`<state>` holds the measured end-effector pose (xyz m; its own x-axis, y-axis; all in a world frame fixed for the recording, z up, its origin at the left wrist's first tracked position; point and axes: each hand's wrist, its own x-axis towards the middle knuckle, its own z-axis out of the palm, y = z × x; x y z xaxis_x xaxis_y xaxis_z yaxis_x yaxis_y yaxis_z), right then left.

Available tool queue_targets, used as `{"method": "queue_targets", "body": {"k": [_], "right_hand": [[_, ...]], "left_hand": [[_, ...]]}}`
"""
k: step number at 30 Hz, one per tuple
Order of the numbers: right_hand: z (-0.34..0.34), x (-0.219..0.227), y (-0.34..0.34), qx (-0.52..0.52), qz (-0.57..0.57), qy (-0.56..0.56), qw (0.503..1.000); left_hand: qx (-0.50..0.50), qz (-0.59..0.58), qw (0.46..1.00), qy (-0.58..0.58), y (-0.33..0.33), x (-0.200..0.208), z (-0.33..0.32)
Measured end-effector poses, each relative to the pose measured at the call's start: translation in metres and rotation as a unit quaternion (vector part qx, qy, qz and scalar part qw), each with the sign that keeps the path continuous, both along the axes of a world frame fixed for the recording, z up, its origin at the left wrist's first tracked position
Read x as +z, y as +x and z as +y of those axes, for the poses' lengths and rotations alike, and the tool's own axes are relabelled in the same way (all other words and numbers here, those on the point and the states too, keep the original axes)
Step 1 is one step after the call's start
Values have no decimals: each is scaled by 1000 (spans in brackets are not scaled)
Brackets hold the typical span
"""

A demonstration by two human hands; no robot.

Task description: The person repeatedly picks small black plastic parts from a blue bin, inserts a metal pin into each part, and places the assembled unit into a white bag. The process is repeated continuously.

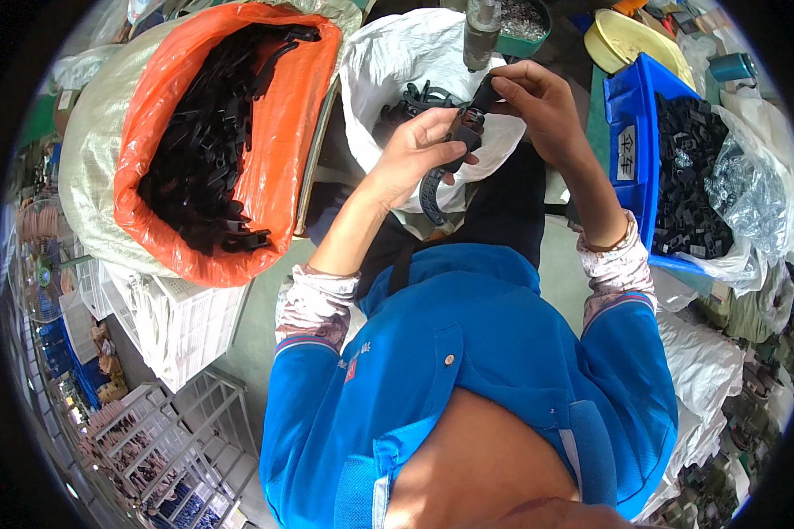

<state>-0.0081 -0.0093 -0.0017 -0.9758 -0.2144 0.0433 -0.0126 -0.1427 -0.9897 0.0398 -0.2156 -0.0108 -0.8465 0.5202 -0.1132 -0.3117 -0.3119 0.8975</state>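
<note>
Near the top centre of the frame, the left hand (pixel 419 145) grips a black plastic strap piece (pixel 445 167), fingers curled around it, while the right hand (pixel 538 97) pinches its upper end above a white sack (pixel 388 53). An orange bag of black parts (pixel 282 132) sits upper left, a blue crate (pixel 631 115) upper right
</note>
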Motion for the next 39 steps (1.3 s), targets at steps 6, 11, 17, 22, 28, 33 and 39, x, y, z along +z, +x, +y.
{"method": "queue_targets", "body": {"k": [6, 11, 17, 22, 28, 33, 39], "right_hand": [[1, -4, -2, 6, 2, -7, 1000], [1, -9, -1, 23, 2, 15, 1000], [-1, -6, 1, 50, -6, 33, 998], [-4, -5, 6, 35, 1, 54, 998], [2, -8, 16, 28, 11, 9, 1000], [7, 7, 29, 33, 5, 12, 999], [20, 31, 50, 33, 71, 23, 997]], "left_hand": [[6, -3, 1000, 30, -1, -6, 3], [23, -25, 999, 33, 0, -4, 4], [45, -15, 999, 20, -2, -5, 7], [50, -7, 999, 20, -3, -9, 8], [104, 95, 988, -65, -10, -1, 20], [155, 250, 932, -213, -6, 8, 25], [156, 281, 936, -144, -7, -7, 33]]}}
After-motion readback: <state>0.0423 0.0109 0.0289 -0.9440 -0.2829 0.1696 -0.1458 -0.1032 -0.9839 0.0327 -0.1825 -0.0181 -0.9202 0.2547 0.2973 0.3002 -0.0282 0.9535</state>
